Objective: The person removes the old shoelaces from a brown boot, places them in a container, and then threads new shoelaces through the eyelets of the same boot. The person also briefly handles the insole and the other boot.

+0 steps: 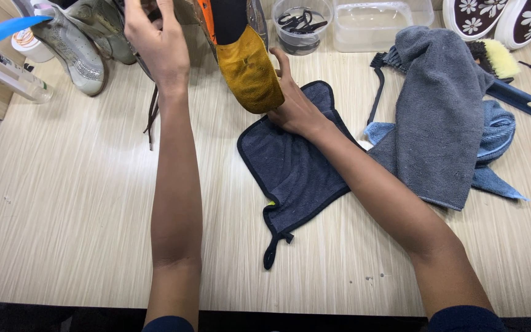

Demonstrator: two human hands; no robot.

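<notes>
At the far middle of the pale wooden surface (81,203), we lift a shoe with a mustard-yellow toe (248,71) clear of the dark blue cloth (293,169) beneath it. Our left hand (158,46) wraps its grip over the shoe's upper end, while our right hand (295,107) curls its grip against the toe's right side. To the right lie a grey towel (437,117) and a blue-handled brush (505,77); pale shoes (84,43) stand far left.
</notes>
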